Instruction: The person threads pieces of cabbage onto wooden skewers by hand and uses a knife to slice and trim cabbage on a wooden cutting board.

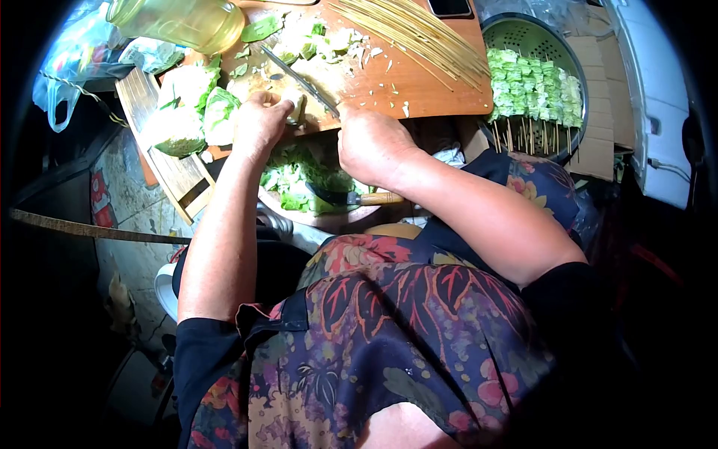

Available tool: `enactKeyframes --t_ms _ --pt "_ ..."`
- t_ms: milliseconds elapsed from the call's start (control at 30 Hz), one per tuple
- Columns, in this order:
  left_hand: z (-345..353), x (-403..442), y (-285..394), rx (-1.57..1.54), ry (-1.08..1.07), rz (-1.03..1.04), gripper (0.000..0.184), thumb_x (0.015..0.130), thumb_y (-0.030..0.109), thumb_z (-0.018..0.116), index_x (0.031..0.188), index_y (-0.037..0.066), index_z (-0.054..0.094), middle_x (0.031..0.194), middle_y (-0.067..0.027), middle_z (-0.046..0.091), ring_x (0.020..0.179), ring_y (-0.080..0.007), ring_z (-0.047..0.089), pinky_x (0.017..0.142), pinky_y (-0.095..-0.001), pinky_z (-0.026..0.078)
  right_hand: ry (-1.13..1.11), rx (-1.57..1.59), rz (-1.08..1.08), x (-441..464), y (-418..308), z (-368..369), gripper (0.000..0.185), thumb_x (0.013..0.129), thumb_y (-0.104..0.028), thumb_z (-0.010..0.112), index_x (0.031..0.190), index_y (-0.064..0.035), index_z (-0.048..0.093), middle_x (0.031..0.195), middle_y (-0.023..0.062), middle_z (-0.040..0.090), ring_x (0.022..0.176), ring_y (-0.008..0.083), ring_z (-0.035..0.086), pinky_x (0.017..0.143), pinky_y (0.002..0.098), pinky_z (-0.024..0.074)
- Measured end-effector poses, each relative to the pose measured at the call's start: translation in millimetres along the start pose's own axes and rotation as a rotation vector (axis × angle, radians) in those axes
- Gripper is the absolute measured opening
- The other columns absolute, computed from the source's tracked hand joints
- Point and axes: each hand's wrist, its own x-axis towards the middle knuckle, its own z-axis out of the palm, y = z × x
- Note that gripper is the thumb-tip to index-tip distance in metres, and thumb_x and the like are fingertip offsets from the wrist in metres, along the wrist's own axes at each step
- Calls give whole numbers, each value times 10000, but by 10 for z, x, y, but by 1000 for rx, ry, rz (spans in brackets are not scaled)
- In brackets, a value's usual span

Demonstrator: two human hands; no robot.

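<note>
My right hand (372, 147) is closed around the handle of a knife (303, 84), its narrow dark blade pointing up and left over the cutting board (441, 97). My left hand (262, 123) is closed near the board's front edge, thumb and fingers on a small pale brownish piece (296, 110) whose kind I cannot make out. Chopped cabbage (321, 43) lies on the board beyond the blade. Beside my left hand sit cut cabbage chunks (179, 120). Below the hands, a sickle-like knife with a wooden handle (379, 198) lies across a bowl of cabbage leaves (292, 183).
Bamboo skewers (419, 37) are heaped on the board, near a phone (450, 6). At right, a colander (516, 31) holds skewered cabbage (535, 86). A large glass jar (183, 24) lies tilted at upper left, by a plastic bag (63, 90). A wooden stool (161, 157) stands below.
</note>
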Motion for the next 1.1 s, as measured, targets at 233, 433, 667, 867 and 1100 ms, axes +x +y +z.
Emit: enactKeyframes --t_ms 233,433,667,867,1100 --pt "34 141 -188 39 117 317 309 743 151 699 1019 31 626 836 -107 674 799 -183 662 785 -291 508 -17 -53 -38 -91 -55 -137 250 791 -52 490 1004 40 582 962 257 645 958 372 632 862 430 484" --pt "16 217 -202 -29 155 322 279 727 98 717 974 33 606 841 -48 688 791 -147 660 775 -276 510 13 -179 -153 -95 45 -147 245 766 -49 490 976 47 572 818 252 649 791 394 654 736 468 521" --pt "-10 84 -66 -70 121 281 244 751 27 706 976 -10 619 900 -59 697 811 -124 654 766 -252 511 60 -336 -264 -72 50 -350 188 744 -65 536 837 14 678 829 208 673 804 353 673 743 431 540" --pt "-21 132 -93 -11 166 178 226 721 107 717 912 18 635 815 -61 696 729 -135 651 720 -264 511 -20 -362 -241 118 65 -373 212 741 -59 539 880 4 685 889 217 671 857 342 669 766 430 535" --pt "2 162 -117 -32 172 244 227 723 117 721 905 12 635 814 -67 691 756 -148 652 752 -264 508 33 -276 -254 287 249 -122 239 765 -37 481 958 13 612 913 239 654 885 381 644 793 463 510"
